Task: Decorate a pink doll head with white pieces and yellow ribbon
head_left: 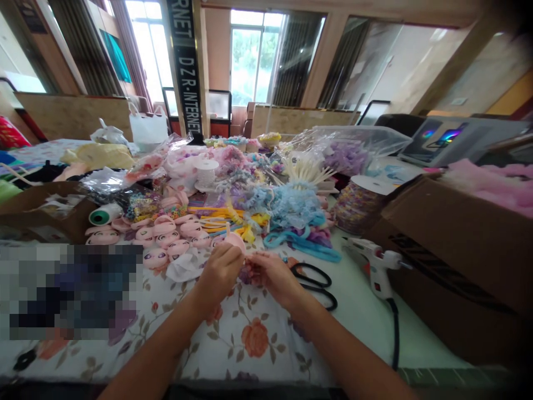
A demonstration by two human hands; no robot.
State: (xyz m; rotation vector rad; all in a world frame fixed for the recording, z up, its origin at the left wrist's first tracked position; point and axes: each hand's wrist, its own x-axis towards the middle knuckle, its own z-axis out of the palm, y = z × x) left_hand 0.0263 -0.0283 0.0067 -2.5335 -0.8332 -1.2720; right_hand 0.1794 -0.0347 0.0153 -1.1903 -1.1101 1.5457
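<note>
My left hand (222, 268) is closed around a small pink fabric piece (235, 240) whose top sticks up above the fingers. It resembles the pink doll heads (166, 239) with printed eyes that lie in a group to the left. My right hand (271, 273) meets the left one, its fingertips pinched together; what they hold is too small and blurred to make out. Black-handled scissors (316, 284) lie just right of my right hand. A crumpled white scrap (184, 268) lies beside my left wrist on the flowered tablecloth (233, 355).
A white glue gun (377, 264) with a black cord lies at right, against a large cardboard box (453, 266). Behind my hands are blue fluffy trim (287, 203), yellow strips (216, 216), a spool of mixed yarn (360, 205) and a green thread spool (100, 216).
</note>
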